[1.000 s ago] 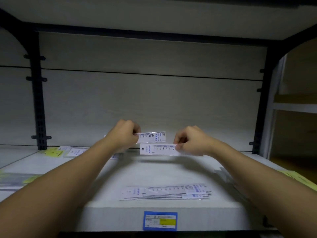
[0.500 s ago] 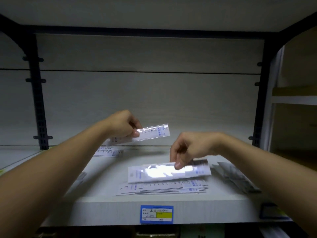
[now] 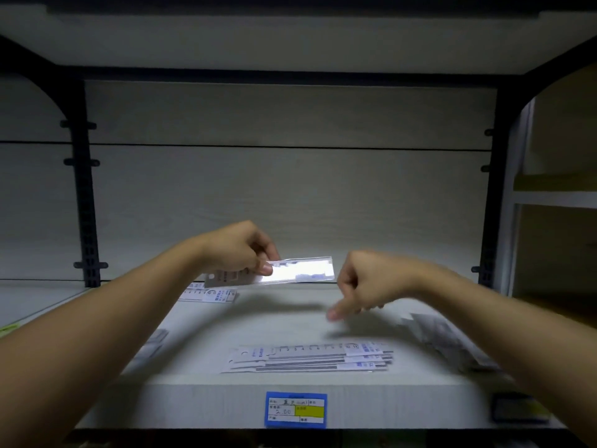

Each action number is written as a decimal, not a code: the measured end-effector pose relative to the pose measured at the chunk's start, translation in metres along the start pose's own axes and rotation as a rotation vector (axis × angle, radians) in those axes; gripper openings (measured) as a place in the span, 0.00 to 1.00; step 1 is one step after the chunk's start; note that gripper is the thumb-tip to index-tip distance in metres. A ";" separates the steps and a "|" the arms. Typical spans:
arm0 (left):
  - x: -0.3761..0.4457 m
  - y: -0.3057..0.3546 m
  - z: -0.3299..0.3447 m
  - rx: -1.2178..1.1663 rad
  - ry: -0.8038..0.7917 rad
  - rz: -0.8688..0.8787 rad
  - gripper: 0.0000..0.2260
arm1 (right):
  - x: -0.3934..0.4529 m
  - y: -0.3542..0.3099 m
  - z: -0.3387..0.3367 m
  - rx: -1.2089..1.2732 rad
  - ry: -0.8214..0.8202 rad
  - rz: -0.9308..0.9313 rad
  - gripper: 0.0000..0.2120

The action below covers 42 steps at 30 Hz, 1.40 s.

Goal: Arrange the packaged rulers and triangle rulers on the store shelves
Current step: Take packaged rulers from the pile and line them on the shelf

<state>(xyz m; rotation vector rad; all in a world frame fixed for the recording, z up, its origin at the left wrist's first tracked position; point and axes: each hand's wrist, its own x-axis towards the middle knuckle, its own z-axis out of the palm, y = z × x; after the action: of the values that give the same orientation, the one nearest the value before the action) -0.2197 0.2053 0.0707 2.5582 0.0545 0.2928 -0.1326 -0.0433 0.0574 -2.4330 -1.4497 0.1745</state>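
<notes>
My left hand (image 3: pixel 240 250) pinches a packaged ruler (image 3: pixel 300 273) by its left part and holds it level above the shelf (image 3: pixel 290 318). Glare hides most of its print. My right hand (image 3: pixel 361 284) hovers just right of that ruler with fingers curled and the thumb pointing down, holding nothing. A stack of packaged rulers (image 3: pixel 310 357) lies flat near the shelf's front edge, below both hands.
Another ruler pack (image 3: pixel 210 294) lies at the back left of the shelf. Blurred packages (image 3: pixel 449 341) sit at the right, partly behind my right forearm. A blue and yellow price tag (image 3: pixel 295 410) is fixed to the shelf front. Black uprights (image 3: pixel 84 189) flank the bay.
My right hand let go of its ruler pack on the front stack and rose toward the ruler in my left hand. My left hand kept its ruler and stayed roughly where it was.
</notes>
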 end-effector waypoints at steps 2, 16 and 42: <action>-0.007 0.002 0.003 -0.052 -0.009 0.007 0.06 | -0.004 0.005 -0.017 0.074 0.084 0.013 0.19; -0.033 0.005 0.062 0.107 -0.295 0.100 0.10 | -0.014 0.029 -0.019 -0.020 0.132 0.074 0.16; -0.064 -0.125 -0.050 0.110 0.029 0.085 0.07 | 0.079 -0.052 0.041 -0.027 0.179 -0.088 0.08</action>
<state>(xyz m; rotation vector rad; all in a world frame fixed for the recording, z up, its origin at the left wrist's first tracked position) -0.2906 0.3303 0.0317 2.6702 -0.0286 0.3684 -0.1486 0.0574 0.0390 -2.3324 -1.4830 -0.0804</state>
